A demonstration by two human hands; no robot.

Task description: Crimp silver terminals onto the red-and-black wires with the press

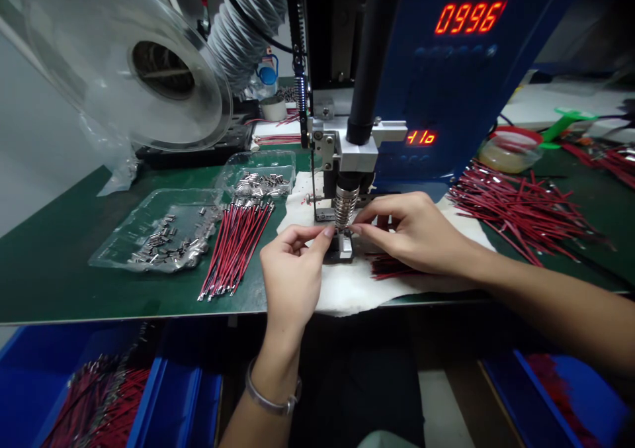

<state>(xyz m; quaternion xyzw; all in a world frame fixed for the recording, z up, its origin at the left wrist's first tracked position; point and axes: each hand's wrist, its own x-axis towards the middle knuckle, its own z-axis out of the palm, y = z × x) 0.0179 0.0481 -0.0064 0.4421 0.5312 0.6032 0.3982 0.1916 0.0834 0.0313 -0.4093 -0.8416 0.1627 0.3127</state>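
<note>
Both hands (pixel 292 269) (pixel 411 229) pinch fingertips together at the press anvil (pixel 342 244).

Both hands — left hand (pixel 292 272), right hand (pixel 414 233) — pinch at the press die (pixel 344 244).

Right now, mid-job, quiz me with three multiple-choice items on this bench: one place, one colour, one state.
1. Where does the neat bundle of red wires lie?
A. left of the press head
B. in the blue bin
C. on the reel

2. What colour are the counter digits?
A. green
B. red
C. white

3. What are both hands doing?
A. resting flat
B. holding the clear tray
C. pinching at the press head

Answers: 1 A, it lies on the green mat left of the press head. 2 B, they glow red. 3 C, the left hand and right hand meet fingertips there.
</note>
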